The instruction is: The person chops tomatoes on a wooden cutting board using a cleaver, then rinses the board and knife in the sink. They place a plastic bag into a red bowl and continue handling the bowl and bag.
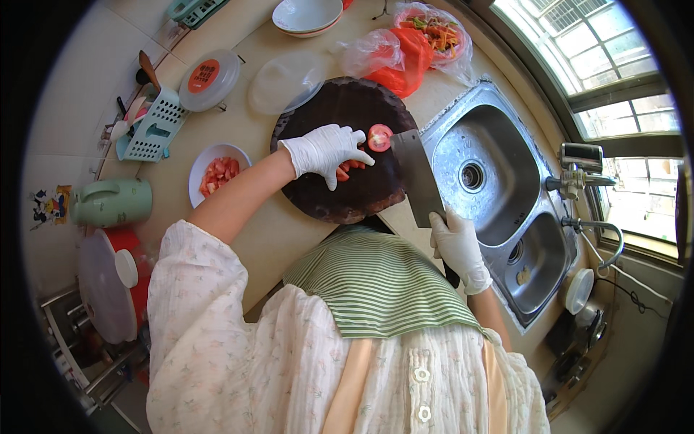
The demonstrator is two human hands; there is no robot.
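Observation:
A dark round chopping board (320,203) lies in front of me. My left hand (328,152), in a white glove, reaches over it with fingers apart and curved down around cut tomato pieces (347,169); the palm hides some of them. A tomato half (380,138) rests cut face up just beyond the fingertips. My right hand (458,247), also gloved, grips the handle of a cleaver (420,182). Its broad blade is over the board's right edge, with the tip near the tomato half. Left of the board stands a white bowl (196,182) holding chopped tomato.
A double steel sink (461,135) with taps (574,182) is on the right. Translucent lids (284,81) overlap the board's far left edge. Behind it are a red plastic bag (404,65), bagged cut vegetables (439,35) and stacked bowls (306,16). A green jug (114,203) stands left.

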